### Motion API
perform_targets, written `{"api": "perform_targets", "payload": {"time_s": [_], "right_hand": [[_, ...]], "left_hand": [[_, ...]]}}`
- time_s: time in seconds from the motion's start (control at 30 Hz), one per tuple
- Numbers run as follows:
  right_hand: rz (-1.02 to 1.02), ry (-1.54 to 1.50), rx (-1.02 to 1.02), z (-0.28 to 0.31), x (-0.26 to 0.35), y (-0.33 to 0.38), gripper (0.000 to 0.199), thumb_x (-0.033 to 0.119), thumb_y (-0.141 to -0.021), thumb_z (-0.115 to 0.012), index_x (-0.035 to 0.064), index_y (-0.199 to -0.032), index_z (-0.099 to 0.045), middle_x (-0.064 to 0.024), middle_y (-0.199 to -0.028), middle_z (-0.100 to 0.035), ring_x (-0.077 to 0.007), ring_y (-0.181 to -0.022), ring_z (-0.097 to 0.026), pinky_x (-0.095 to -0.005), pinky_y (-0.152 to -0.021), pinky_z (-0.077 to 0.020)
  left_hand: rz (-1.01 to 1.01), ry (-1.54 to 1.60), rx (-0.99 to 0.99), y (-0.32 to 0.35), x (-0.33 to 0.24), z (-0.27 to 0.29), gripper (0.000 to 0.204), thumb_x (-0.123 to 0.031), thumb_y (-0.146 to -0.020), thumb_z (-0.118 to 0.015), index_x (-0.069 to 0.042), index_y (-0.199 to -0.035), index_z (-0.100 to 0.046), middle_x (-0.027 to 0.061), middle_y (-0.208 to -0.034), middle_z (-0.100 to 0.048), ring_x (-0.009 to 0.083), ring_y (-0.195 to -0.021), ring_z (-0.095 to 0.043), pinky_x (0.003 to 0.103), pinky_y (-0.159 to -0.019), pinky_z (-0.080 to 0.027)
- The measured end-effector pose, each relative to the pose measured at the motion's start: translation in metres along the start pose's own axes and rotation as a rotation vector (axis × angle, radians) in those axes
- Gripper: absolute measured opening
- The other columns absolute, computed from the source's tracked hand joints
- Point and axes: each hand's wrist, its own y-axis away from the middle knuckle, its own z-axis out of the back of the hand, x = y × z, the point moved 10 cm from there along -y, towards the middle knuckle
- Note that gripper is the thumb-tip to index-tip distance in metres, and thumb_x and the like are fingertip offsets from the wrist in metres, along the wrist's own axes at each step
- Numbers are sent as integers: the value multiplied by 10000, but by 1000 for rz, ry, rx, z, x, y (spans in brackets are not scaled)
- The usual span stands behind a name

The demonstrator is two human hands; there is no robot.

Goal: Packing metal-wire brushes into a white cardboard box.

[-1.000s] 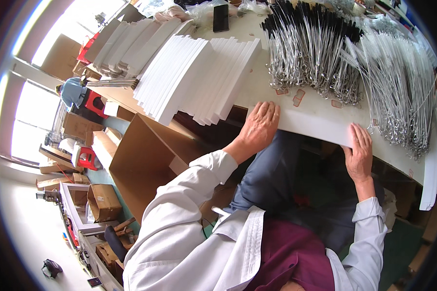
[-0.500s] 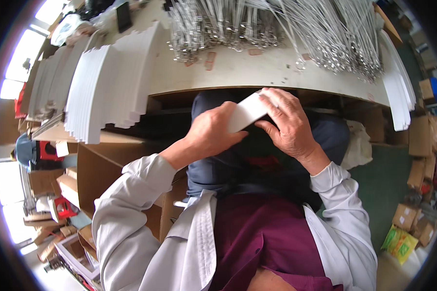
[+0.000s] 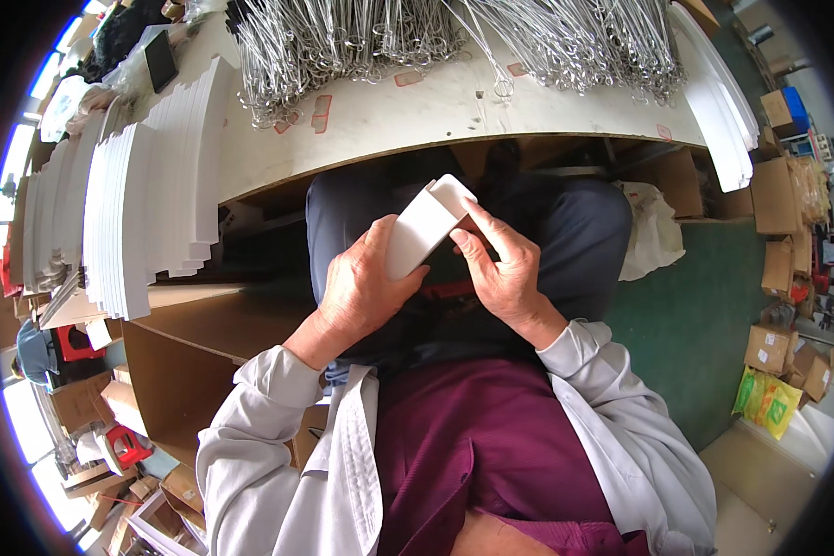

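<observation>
A slim white carton is held above my lap, tilted so its far end points up and right. My left hand wraps its lower part, the thumb on one side and the fingers on the other. At the far end a flap stands out from the carton. My right hand has its index finger on the edge of that flap and its thumb close below it. The other fingers of the right hand are curled and partly hidden.
A white table bears bundles of thin metal rods with looped ends. Stacks of flat white cartons stand at its left and right ends. An open cardboard box is beside my left leg.
The flap at the carton's far end now stands out in view. My right hand has drawn back from over that end to the flap's edge. The whole view has shifted.
</observation>
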Motion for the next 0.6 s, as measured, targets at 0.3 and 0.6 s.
{"api": "perform_targets", "payload": {"time_s": [0.3,0.6], "right_hand": [[-496,-369,396,-35,-43,14,353,287,-1050,-654,-52,-1057,-753,-85,-771,-748,-117,-666,-698,-280,-597,-561],[-524,-389,471,-49,-44,28,330,220,-1030,-670,-36,-827,-717,-61,-588,-615,-94,-563,-575,-319,-518,-452]], "left_hand": [[-72,-8,34,8,-1,-21,759,-224,-812,-837,-39,-1424,-430,235,-1155,-704,422,-1029,-716,477,-845,-605],[-59,164,51,1,-11,-31,766,-225,-802,-852,-128,-1429,-423,234,-1176,-703,414,-998,-734,478,-809,-619]]}}
